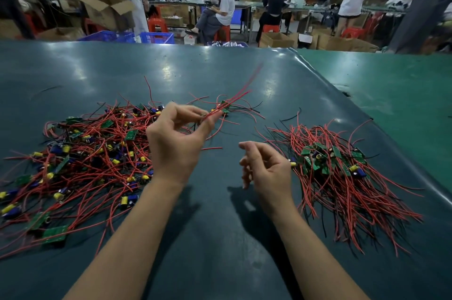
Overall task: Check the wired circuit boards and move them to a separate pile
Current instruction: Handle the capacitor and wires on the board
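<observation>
A large tangled pile of small green circuit boards (80, 160) with red and black wires, yellow and blue parts lies on the left of the dark green mat. A tidier pile of wired boards (335, 167) lies on the right, wires fanned toward me. My left hand (173, 143) is raised between them and pinches the red wires of one board (224, 106), whose wires stick up and away, blurred. My right hand (266, 170) hovers beside the right pile with fingers loosely curled, holding nothing.
The dark mat (215, 238) covers the table; a lighter green surface (396, 84) adjoins at the right. Beyond the far edge stand blue crates (156, 37), cardboard boxes (107, 8), red stools and several people working at other tables.
</observation>
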`<action>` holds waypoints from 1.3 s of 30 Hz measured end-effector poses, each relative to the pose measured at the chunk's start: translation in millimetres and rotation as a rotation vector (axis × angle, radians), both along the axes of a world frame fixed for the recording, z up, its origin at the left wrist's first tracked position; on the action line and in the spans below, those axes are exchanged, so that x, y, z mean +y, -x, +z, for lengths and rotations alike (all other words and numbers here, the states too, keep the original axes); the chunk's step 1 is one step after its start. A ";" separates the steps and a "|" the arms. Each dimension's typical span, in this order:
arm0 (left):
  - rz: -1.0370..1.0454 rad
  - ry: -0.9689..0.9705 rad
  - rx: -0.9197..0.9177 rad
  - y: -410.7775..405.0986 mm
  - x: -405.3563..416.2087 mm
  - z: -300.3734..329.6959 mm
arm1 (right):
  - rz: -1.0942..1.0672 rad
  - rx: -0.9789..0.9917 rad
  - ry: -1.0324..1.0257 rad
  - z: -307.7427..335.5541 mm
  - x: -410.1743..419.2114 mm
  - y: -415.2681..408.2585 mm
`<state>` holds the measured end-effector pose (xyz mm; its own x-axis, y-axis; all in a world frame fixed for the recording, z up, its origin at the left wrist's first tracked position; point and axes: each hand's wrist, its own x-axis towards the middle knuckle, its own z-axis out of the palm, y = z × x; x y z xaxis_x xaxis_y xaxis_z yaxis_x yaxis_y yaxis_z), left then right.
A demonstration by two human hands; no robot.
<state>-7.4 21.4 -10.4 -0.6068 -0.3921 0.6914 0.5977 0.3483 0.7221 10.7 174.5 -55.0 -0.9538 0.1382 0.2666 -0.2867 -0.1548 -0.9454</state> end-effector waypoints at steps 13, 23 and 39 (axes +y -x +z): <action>-0.182 0.596 0.100 -6.8 18.6 -61.9 | 0.020 -0.163 0.141 -8.1 2.7 10.0; -0.188 0.658 0.155 -11.1 16.8 -58.9 | -0.200 -0.143 0.278 -2.6 19.1 20.4; -0.097 0.684 0.222 -10.8 10.4 -60.0 | 0.174 -0.305 0.173 -3.6 8.8 10.2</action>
